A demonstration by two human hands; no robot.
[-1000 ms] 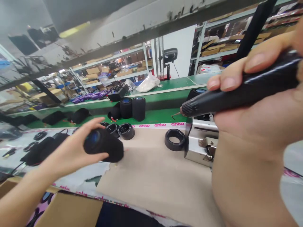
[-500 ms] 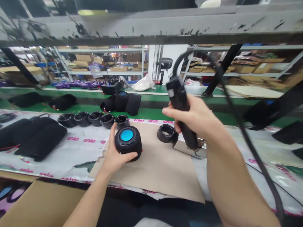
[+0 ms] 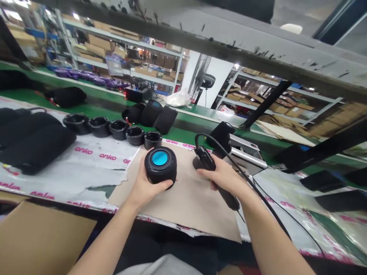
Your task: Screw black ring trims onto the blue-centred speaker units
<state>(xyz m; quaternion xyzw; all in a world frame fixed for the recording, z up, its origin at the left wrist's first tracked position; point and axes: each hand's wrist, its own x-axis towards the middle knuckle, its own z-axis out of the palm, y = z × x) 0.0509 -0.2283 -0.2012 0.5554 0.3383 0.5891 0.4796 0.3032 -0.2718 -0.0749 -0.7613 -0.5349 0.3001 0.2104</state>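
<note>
My left hand point(image 3: 146, 187) is wrapped round a short black cylindrical speaker point(image 3: 161, 175) with a shiny blue disc on its top face. The speaker stands upright over a brown cardboard sheet point(image 3: 183, 214). In my right hand point(image 3: 222, 173) is a black corded electric screwdriver point(image 3: 226, 196), its thin bit pointing down and toward the right front of the cardboard. The cord leaves its upper end and loops back over my forearm. Partly hidden behind the screwdriver, a black ring point(image 3: 196, 163) lies on the cardboard.
Several black rings point(image 3: 99, 126) stand in a row at the back left. Black fabric-covered cylinders point(image 3: 166, 119) stand on the green bench point(image 3: 189, 130) behind. A silver metal box point(image 3: 248, 152) sits at the right. Large black pieces point(image 3: 34, 137) lie left. A beam point(image 3: 218, 49) crosses overhead.
My right hand with the screwdriver has come down and slightly left, away from the silver box. My left hand keeps the speaker in much the same place. The view has tilted.
</note>
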